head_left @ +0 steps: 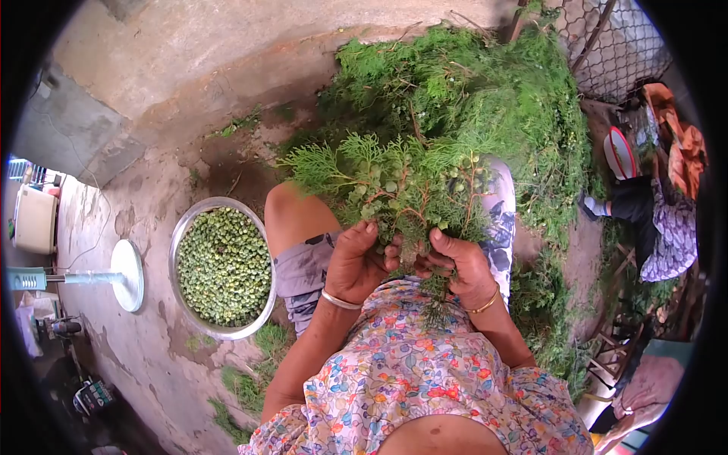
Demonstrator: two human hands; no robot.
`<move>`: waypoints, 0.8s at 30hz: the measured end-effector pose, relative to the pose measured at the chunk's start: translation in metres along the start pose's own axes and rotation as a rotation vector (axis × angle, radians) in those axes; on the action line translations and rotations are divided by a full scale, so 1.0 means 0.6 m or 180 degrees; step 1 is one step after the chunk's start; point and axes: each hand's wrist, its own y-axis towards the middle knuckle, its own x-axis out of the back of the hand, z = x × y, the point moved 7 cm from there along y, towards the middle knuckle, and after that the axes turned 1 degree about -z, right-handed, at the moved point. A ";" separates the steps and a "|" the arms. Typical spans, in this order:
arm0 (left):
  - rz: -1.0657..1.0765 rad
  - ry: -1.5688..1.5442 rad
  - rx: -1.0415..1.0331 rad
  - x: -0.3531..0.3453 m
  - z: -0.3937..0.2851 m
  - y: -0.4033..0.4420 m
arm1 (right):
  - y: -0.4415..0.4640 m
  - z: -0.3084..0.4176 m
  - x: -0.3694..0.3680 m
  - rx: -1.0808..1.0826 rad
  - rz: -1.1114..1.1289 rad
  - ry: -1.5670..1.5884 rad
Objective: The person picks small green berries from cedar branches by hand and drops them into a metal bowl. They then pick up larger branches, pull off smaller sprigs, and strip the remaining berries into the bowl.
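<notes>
A leafy green branch point(402, 182) with round green cones spreads out over my knees, its tips pointing away from me. My left hand point(360, 258) is closed around the lower left part of the sprigs, with thumb and fingers pinched together. On the right side, my right hand point(459, 265) grips the same branch near its base, thumb on top. Some leaves hang down between and below the hands. To the left of my knee stands a round metal basin point(177, 265) that holds many small green cones point(224, 265).
A large heap of green branches point(493, 98) lies ahead and to the right. A standing fan point(127, 275) is at the left. Another person in patterned clothing point(671, 235) is at the far right, near wire mesh point(622, 53). Loose sprigs point(243, 387) lie on the floor.
</notes>
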 end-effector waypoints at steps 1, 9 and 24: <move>0.0001 0.0000 0.0001 -0.001 0.000 0.000 | 0.001 -0.002 0.005 -0.0015 -0.0072 -0.0045; -0.1505 0.2942 -0.1570 0.062 -0.088 -0.005 | -0.004 0.013 0.001 0.0182 -0.0180 -0.0157; -0.0315 0.1367 -0.0538 -0.070 -0.043 -0.029 | -0.005 0.012 0.020 0.0596 -0.0862 -0.1947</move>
